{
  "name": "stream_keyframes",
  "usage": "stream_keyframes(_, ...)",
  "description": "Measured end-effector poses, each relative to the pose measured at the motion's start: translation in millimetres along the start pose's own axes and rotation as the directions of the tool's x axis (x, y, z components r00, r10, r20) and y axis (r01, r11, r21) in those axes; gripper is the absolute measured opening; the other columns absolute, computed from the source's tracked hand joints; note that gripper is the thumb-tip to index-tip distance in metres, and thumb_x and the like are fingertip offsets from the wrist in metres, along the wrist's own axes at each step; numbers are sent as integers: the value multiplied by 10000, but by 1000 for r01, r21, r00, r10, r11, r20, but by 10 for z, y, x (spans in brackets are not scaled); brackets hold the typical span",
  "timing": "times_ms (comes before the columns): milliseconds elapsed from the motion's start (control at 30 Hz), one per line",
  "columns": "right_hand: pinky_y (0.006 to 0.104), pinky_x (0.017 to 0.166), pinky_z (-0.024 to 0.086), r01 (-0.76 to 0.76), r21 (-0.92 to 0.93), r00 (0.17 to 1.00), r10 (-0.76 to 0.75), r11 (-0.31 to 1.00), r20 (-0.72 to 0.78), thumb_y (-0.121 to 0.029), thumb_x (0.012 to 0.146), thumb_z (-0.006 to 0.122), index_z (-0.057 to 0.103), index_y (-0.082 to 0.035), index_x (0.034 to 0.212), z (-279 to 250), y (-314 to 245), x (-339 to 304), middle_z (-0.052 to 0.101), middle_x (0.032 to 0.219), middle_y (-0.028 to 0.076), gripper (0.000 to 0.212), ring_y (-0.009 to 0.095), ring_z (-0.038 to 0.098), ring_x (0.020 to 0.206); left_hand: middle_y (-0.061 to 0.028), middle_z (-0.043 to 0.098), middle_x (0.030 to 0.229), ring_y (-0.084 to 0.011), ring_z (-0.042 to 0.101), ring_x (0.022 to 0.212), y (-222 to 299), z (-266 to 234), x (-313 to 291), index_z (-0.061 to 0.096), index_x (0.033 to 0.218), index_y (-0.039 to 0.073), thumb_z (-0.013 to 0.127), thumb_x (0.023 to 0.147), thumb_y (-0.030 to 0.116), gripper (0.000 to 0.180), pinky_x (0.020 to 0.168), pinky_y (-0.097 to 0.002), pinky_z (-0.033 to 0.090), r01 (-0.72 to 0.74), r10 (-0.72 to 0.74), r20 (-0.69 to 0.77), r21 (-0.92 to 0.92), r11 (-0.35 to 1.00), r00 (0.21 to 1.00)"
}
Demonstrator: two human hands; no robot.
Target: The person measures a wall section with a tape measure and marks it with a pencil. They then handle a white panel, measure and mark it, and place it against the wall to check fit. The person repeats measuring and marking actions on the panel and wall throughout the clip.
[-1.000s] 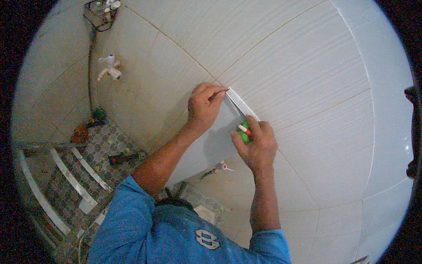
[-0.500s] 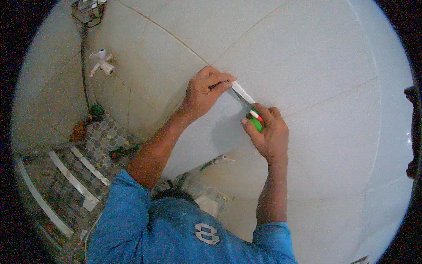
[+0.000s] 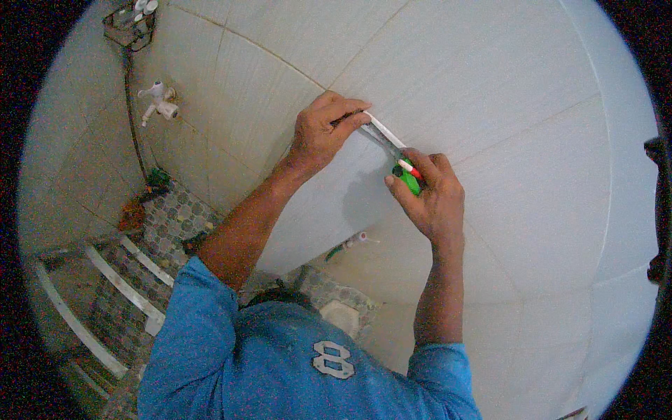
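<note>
At frame centre, the left hand (image 3: 323,133) pins a thin, light, probably stiff white strip (image 3: 383,131) to the tiled wall (image 3: 504,91), while the right hand (image 3: 430,196) is closed around a green-handled tool (image 3: 408,178), best gripped by its handle.

Two hands work a white strip on a tiled wall.
The left hand (image 3: 323,133) pinches the white strip (image 3: 383,131) against the wall (image 3: 490,84); the right hand (image 3: 430,196) grips a green-handled tool (image 3: 408,178) touching the strip's lower end.

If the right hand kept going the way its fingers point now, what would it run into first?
The right hand, gripping a green-handled tool, points up-left along the narrow white strip on the tiled wall. It would probably meet the left hand pinching that strip's far end; depth is unclear.
</note>
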State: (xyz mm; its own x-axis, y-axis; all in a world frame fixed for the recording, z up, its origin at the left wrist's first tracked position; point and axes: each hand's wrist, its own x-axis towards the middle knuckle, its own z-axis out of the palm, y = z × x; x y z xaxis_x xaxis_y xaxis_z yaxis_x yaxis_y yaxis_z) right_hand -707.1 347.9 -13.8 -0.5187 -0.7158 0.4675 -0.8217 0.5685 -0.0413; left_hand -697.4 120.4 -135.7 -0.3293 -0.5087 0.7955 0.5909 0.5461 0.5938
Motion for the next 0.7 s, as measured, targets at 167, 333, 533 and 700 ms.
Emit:
stream_keyframes(167,481,764,587,6,-49,999,-5,999,33,-482,857,814,744,-109,1230,-133,-86,187,674,1025,153,533,356,708,905,-95,713,963,-171,668,821,22,-102,151,795,1167,69,819,905,86,263,745,-322,555,5,-6,-31,-40,999,999)
stream_keyframes(333,478,756,587,25,-64,1000,-24,998,16,-487,847,821,745,-108,1228,-152,-193,321,668,1017,157,542,355,705,903,-73,683,965,-157,640,793,94,-181,266,777,1221,90,806,903,58,321,722,-298,540,37,-38,-14,-28,999,999)
stream_keyframes(533,481,760,589,35,-114,999,-39,993,-35,-475,806,861,735,-139,1254,-41,-206,317,652,1043,157,574,360,697,908,-75,662,977,-164,638,846,38,-135,319,803,1195,122,812,894,72,305,703,-304,531,-10,10,0,-60,998,1000)
stream_keyframes(700,482,768,591,82,-162,990,-100,983,-103,-454,761,896,680,-141,1336,110,-219,285,648,1106,166,690,366,668,994,-80,652,972,-182,630,829,-28,-207,367,807,1194,129,801,904,94,292,705,-318,535,-69,68,29,20,997,997)
